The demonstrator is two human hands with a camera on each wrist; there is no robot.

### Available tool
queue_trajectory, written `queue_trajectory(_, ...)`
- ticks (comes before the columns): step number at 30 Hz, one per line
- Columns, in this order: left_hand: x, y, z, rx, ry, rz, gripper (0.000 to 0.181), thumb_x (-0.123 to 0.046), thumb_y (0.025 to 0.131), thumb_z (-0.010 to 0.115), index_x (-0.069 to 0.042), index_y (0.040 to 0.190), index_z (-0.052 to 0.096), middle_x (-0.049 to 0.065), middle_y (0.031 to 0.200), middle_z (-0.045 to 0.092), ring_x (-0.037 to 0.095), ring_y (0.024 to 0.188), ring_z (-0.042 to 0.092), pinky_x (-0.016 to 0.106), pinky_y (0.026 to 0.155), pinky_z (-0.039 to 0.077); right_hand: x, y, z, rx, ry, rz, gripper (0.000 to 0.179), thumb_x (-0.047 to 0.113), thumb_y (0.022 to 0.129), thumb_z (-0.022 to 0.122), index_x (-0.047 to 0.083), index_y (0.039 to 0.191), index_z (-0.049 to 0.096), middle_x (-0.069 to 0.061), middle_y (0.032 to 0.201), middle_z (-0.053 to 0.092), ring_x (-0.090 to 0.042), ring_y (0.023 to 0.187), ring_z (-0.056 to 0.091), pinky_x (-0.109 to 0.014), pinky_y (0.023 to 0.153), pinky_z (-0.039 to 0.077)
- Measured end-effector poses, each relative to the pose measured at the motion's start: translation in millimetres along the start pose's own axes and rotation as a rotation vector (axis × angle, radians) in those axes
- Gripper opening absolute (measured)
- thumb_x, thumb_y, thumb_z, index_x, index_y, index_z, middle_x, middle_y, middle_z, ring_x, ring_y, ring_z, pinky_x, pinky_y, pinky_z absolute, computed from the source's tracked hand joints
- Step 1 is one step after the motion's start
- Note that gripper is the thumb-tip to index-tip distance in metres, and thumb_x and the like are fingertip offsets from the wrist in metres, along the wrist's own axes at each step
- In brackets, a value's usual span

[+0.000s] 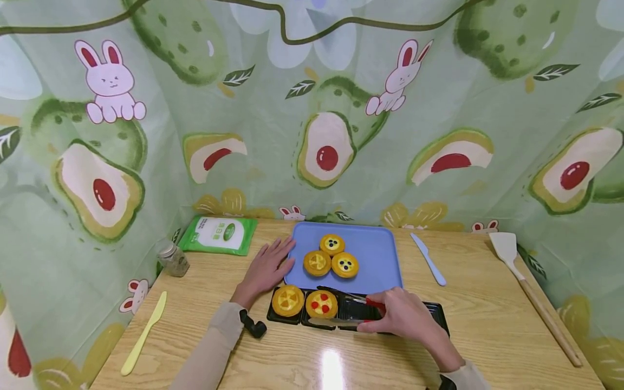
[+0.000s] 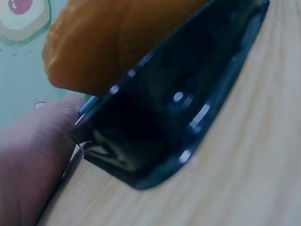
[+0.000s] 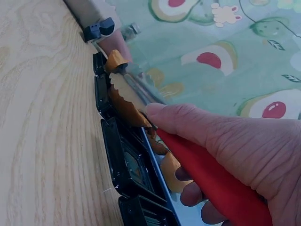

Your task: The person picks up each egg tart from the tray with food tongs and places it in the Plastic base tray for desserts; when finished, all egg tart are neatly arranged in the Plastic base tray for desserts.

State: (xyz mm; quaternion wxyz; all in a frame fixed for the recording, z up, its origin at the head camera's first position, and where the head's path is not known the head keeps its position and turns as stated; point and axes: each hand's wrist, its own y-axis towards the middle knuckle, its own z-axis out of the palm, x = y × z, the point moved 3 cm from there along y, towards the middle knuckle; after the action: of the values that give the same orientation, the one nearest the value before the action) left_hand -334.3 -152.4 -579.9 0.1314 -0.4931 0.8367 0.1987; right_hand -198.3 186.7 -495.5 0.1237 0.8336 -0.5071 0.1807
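Note:
My right hand [image 1: 404,317] grips red-handled tongs [image 3: 211,176] over the black compartment tray [image 1: 355,310]. The tongs' metal arms lie either side of a tart with red berry-like pieces [image 1: 321,304], at the second compartment from the left. Another tart [image 1: 287,300], with wedge-shaped yellow pieces, sits in the leftmost compartment. My left hand [image 1: 265,268] rests with fingers extended at the left edge of the blue tray [image 1: 375,241]. On that tray are two tarts with dark berries [image 1: 345,265] and one with yellow pieces [image 1: 317,263].
A green-and-white packet [image 1: 218,235] and a small glass jar [image 1: 173,260] stand at the back left. The yellow knife [image 1: 145,330] lies at the left. To the right are a light-blue knife [image 1: 429,260] and a wooden-handled spatula [image 1: 533,298]. A patterned curtain [image 1: 273,162] surrounds the table.

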Motion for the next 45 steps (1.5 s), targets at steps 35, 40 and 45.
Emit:
queue_trajectory(35,1.6,0.6,1.5,-0.023,-0.014,0.005,0.061,-0.048,0.110,0.044,-0.023,0.165,0.036,-0.005,0.170,0.031,0.031,0.158,0.025,0.058,0.127,0.014,-16,0.4,-22,-0.193,0.067,0.084,0.052,0.066,0.090,0.070,0.017,0.086,0.056,0.008,0.062,0.042,-0.006,0.053,0.036,-0.022,0.050,0.029)
queue_trajectory(40,2.0,0.7,2.5,-0.014,-0.007,-0.003,0.061,-0.050,0.110,0.043,-0.024,0.165,0.035,-0.007,0.171,0.029,0.028,0.159,0.023,0.056,0.128,0.013,-24,1.3,-20,-0.201,0.092,0.111,0.053,0.064,0.093,0.069,0.012,0.089,0.058,0.005,0.064,0.041,-0.008,0.054,0.037,-0.024,0.050,0.030)
queue_trajectory(45,0.7,0.7,1.9,-0.004,-0.006,-0.010,0.061,-0.050,0.110,0.042,-0.025,0.165,0.034,-0.008,0.171,0.028,0.027,0.159,0.022,0.055,0.128,0.012,-32,2.4,-20,-0.215,0.110,0.112,0.049,0.059,0.095,0.069,0.011,0.093,0.060,0.005,0.065,0.043,-0.008,0.055,0.039,-0.024,0.049,0.031)
